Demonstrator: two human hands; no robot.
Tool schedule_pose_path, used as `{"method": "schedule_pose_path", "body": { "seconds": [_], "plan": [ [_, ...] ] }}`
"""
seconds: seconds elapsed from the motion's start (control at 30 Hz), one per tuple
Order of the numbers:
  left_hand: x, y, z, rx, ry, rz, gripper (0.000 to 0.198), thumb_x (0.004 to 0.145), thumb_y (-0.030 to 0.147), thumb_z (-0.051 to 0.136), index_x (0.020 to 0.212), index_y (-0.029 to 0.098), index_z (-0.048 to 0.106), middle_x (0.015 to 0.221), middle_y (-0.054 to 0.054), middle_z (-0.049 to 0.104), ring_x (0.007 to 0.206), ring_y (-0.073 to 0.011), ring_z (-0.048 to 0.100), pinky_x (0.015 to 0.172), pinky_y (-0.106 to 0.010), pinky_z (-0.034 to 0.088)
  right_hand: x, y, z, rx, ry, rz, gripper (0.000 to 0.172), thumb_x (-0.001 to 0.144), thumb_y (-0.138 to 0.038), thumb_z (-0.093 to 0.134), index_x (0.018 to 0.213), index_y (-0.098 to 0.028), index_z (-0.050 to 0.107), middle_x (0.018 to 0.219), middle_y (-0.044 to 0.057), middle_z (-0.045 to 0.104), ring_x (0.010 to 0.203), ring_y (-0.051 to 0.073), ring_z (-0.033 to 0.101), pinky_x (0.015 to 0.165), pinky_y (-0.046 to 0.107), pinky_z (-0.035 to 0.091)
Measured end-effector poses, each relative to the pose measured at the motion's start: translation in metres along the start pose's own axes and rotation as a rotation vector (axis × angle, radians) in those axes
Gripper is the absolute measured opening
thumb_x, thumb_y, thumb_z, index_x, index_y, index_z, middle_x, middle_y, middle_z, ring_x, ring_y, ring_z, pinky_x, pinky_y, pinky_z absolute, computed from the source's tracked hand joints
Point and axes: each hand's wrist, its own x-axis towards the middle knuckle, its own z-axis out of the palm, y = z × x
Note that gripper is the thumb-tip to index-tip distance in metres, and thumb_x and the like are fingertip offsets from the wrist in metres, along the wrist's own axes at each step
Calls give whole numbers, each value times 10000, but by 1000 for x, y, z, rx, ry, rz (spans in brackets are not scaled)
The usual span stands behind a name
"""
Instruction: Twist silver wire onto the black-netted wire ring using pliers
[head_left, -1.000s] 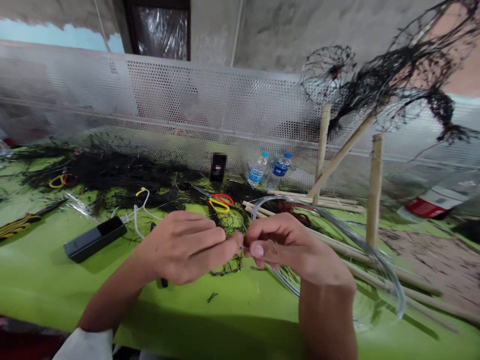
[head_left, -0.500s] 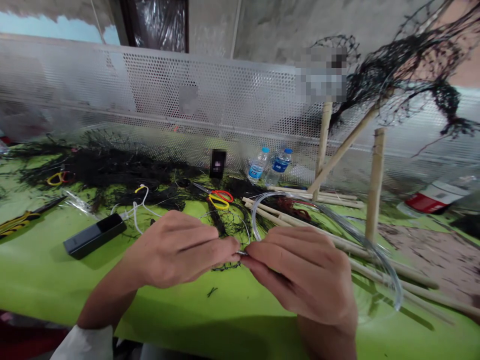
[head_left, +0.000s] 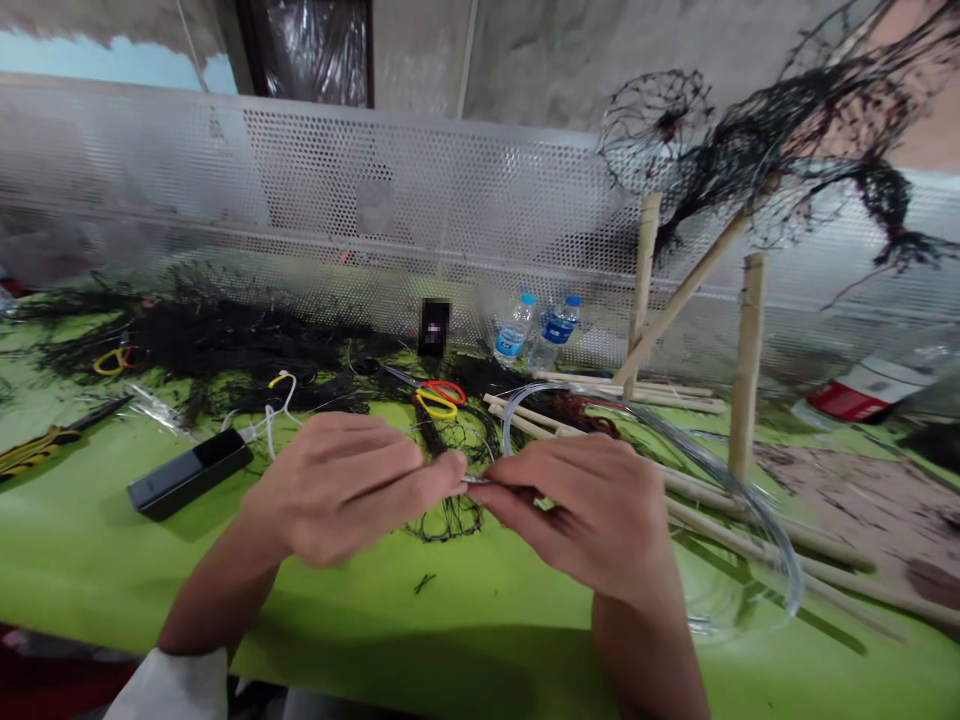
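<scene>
My left hand (head_left: 337, 490) and my right hand (head_left: 592, 505) meet over the middle of the table, fingertips close together. Both pinch a short stretch of thin silvery wire (head_left: 473, 480) that shows in the small gap between them. Just below and behind the fingers lies a tangle of black netting (head_left: 450, 525), partly covered by my hands. A coil of clear, shiny line (head_left: 784, 550) loops out from behind my right hand. Red-and-yellow-handled scissors (head_left: 439, 398) lie beyond the fingertips.
A dark power bank (head_left: 191, 472) with a white cable and yellow-black pliers (head_left: 45, 445) lie on the left. Black fibres (head_left: 225, 335) pile at the back. Two water bottles (head_left: 514, 330) stand behind. Wooden sticks (head_left: 787, 530) lie right, near upright posts (head_left: 748, 370) and a black-branched bundle (head_left: 787, 130).
Both hands have risen slightly, and my right hand has shifted left with its fingers more bent. The netting shows more below the fingertips. The wire stays pinched between the hands.
</scene>
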Motion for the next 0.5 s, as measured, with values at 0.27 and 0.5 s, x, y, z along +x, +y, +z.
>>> {"method": "schedule_pose_path", "body": {
  "seconds": [0.27,0.5],
  "plan": [
    [6,-2,3,-1,90,66,246,1028,250,603,1265,193,641,770,19,648,624,-104,566,614,-264,471,15,2,-15,863,-332,489,253,996,-390,692,1050,-181,824,710,3,728,584,99,633,549,183,530],
    [5,-7,4,4,65,47,198,1035,252,592,1226,231,640,675,53,556,556,-90,492,557,-258,401,11,4,3,1286,-173,690,168,839,-250,872,1004,-235,843,821,6,784,593,81,665,560,178,592]
  ]
}}
